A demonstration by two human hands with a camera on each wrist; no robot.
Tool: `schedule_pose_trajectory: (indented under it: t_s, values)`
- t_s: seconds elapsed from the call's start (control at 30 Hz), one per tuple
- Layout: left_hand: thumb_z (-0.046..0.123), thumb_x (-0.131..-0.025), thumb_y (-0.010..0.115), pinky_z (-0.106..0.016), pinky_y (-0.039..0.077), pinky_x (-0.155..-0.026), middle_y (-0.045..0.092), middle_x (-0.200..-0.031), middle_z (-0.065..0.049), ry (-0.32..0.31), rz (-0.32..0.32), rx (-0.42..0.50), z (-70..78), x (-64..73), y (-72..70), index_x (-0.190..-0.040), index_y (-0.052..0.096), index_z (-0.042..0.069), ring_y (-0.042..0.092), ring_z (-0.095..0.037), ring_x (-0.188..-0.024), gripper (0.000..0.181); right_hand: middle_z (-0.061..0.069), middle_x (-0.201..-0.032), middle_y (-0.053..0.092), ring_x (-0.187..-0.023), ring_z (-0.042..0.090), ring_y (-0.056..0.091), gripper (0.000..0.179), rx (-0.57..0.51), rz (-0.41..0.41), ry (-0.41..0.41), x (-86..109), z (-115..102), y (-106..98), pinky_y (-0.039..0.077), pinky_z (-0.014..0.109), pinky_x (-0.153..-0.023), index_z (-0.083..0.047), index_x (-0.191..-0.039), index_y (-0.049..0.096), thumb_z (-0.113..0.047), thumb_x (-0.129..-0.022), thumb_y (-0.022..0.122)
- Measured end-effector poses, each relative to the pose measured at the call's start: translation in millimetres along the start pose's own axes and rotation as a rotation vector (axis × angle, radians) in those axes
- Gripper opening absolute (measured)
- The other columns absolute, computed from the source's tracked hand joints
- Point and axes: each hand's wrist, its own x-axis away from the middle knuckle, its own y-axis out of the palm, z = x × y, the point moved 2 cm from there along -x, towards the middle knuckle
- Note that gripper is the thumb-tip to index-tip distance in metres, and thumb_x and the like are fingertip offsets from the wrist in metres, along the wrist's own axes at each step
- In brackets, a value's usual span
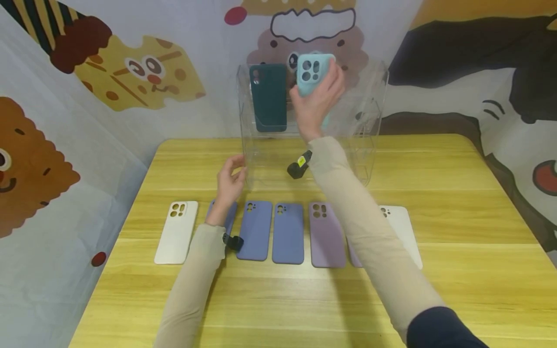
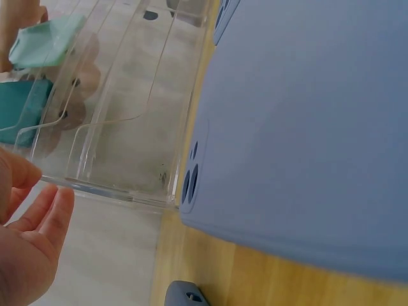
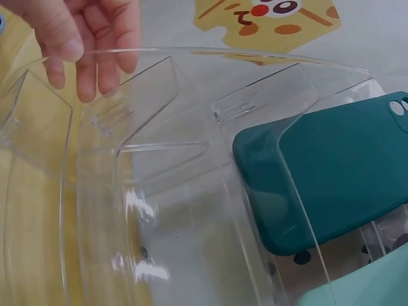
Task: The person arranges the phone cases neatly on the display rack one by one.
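Note:
A clear tiered display rack point(image 1: 265, 157) stands at the back of the table. My right hand point(image 1: 319, 99) holds a mint phone case point(image 1: 305, 88) at the rack's top tier, thumb on one side and fingers on the other. To its left, a dark green phone case point(image 1: 270, 101) leans upright in the same tier; it also shows in the right wrist view point(image 3: 338, 166). My left hand point(image 1: 230, 181) pinches the edge of the rack's left side panel between thumb and fingers. The mint case's lower end is partly hidden by my right hand.
Phone cases lie in a row before the rack: a white one point(image 1: 174, 244) at left, blue ones point(image 1: 255, 232), a purple one point(image 1: 327, 241), and another white one point(image 1: 402, 232) at right. My forearms cover parts of the row. A cartoon-printed cloth point(image 1: 209, 123) hangs behind.

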Motion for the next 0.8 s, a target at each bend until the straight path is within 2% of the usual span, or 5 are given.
schedule_pose_trajectory:
  t_s: [0.53,0.8]
  values:
    - [-0.017,-0.086,0.051,-0.047,0.051,-0.09,0.052,-0.114,-0.038,-0.009,0.002,0.008,0.6,-0.7,0.6,-0.117,0.047,-0.021,0.053,-0.046,-0.107,0.031,0.013,-0.138,0.035,-0.126,0.02,0.03,0.082,0.05,-0.022,-0.005,3.9,1.8,1.4,0.017,0.018,-0.109,-0.003,-0.139,0.035,-0.021,-0.071,0.077]
    - [-0.018,-0.086,0.05,-0.049,0.051,-0.09,0.051,-0.113,-0.038,-0.005,-0.002,0.016,1.0,0.0,0.1,-0.116,0.046,-0.022,0.052,-0.047,-0.107,0.031,0.017,-0.144,0.027,-0.134,0.017,0.02,0.084,-0.029,-0.071,-0.042,4.8,2.8,-3.9,0.011,0.02,-0.111,-0.001,-0.142,0.03,-0.019,-0.074,0.075]
